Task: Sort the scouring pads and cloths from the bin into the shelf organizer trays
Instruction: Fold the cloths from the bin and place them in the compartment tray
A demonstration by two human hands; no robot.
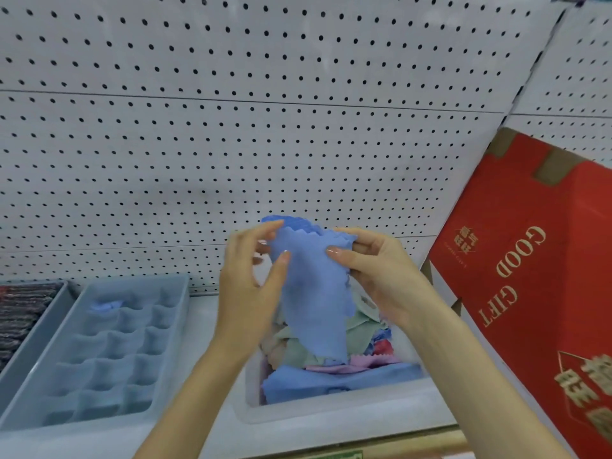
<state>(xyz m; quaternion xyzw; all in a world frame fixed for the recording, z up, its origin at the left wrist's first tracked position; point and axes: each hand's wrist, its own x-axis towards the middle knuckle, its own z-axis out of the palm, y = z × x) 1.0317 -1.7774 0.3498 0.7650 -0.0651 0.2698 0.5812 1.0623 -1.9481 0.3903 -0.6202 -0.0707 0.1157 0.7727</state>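
- cloth (314,293): plain mid blue, with a zigzag top edge.
- bin (331,413): milky white.
- pile (331,382) in the bin: blue, pale green and pink, with a bit of red. The pink piece has a zigzag edge.
- tray (82,424): pale grey-blue, with a grid of wavy-walled cells.
- scrap (106,306) in a far cell: light blue.
- pads (20,313) on the far left: dark grey, streaked with red and silvery flecks.
- pegboard (231,144): white, with black holes in staggered rows.
- box (530,276): red, with gold "GOOD GIFT" lettering and gold characters. It has brown tape patches and a white lower edge.
- shelf lip (414,440): tan-gold.
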